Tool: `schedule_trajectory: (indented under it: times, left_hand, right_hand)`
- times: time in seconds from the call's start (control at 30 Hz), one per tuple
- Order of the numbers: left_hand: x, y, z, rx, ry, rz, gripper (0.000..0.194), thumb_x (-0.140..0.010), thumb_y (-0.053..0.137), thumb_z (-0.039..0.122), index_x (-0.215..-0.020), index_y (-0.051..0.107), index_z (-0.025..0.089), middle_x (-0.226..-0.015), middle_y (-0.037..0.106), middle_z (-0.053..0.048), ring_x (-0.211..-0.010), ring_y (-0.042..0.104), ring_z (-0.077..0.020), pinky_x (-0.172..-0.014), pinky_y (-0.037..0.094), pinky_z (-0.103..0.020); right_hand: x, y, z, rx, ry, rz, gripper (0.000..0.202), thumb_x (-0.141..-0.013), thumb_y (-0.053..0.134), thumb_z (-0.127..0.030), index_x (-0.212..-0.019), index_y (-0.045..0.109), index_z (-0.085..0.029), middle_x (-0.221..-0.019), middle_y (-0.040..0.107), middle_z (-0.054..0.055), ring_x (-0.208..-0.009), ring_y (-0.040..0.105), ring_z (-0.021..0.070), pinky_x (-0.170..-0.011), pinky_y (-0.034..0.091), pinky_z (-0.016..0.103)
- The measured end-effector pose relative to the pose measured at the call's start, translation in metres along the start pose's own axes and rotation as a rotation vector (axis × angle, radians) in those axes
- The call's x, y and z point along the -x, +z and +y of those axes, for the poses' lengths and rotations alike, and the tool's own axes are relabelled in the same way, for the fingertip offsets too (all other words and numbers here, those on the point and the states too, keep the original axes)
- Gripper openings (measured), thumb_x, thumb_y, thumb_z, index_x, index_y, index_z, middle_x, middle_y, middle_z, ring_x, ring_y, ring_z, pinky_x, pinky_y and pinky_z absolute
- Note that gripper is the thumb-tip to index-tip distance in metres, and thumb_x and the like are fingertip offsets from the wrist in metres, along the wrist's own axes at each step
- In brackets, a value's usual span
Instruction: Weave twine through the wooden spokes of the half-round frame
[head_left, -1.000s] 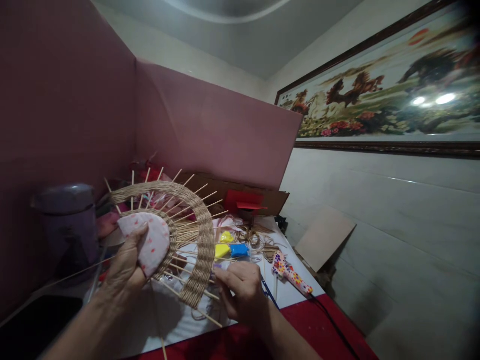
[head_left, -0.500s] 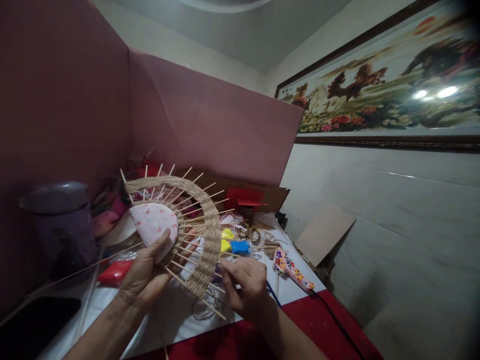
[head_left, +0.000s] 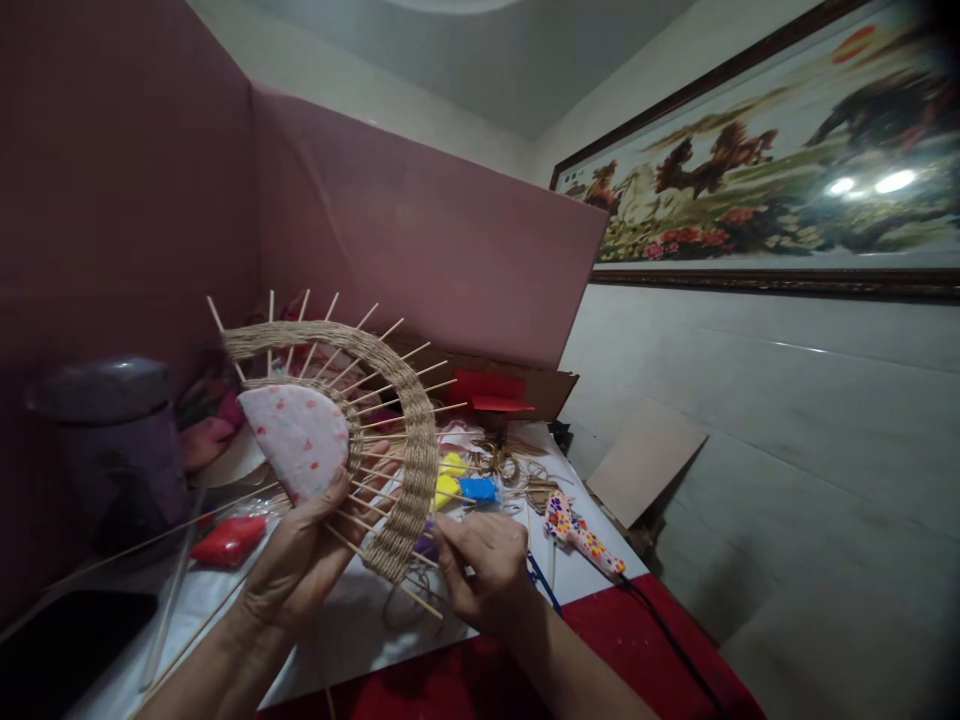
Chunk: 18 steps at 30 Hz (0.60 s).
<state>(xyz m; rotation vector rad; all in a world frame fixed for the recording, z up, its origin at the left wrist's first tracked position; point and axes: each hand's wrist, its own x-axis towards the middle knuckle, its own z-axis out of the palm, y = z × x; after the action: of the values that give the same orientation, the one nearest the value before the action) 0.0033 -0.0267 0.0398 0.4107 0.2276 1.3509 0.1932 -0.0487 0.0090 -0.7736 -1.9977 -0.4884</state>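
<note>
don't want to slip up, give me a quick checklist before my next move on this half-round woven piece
1. Left hand grips half-round tan woven-cord piece: ok, thumb on its white, red-spotted panel.
2. Right hand at the outer band's edge: ok, fingers curled.
3. What the right hand pinches: cannot tell, too small.
4. Pale thin wooden sticks reach past the outer band: ok.
5. Flower-patterned gun-shaped tool apart from both hands: ok; whether hot: cannot tell.

1. Two hands: one left hand (head_left: 304,550) and one right hand (head_left: 486,560).
2. One half-round woven fan (head_left: 421,430) with two rope bands (head_left: 412,500).
3. Two yellow packs (head_left: 445,491).
4. One blue pack (head_left: 478,489).
5. One red pack (head_left: 229,541).
6. One flowery glue gun (head_left: 583,541).
7. One big framed picture (head_left: 765,185).
8. One purple cup (head_left: 124,470) with one gray lid (head_left: 109,388).
</note>
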Motion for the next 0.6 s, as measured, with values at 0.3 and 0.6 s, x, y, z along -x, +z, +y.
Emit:
schedule_trajectory:
  times: [0.3,0.6]
  left_hand:
    - [-0.001,0.000,0.009,0.016,0.033,-0.018,0.051,-0.088,0.036,0.009,-0.138,0.033,0.022,-0.120,0.060,-0.010,-0.113,0.052,-0.0229,-0.104,0.033,-0.039]
    - [-0.007,0.006,0.015,0.038,0.109,-0.064,0.050,-0.089,0.034,0.007,-0.138,0.032,0.017,-0.119,0.059,-0.015,-0.109,0.055,-0.0246,-0.100,0.038,-0.042]
  right_hand:
    - [0.001,-0.001,0.002,-0.056,0.013,-0.055,0.024,-0.079,0.049,-0.015,-0.102,0.057,-0.016,-0.069,0.064,0.004,-0.061,0.059,0.0145,-0.057,0.041,0.027]
    - [-0.001,-0.003,0.013,-0.239,0.064,0.060,0.020,-0.080,0.047,-0.010,-0.097,0.056,-0.017,-0.070,0.063,0.003,-0.060,0.057,0.0133,-0.058,0.041,0.027]
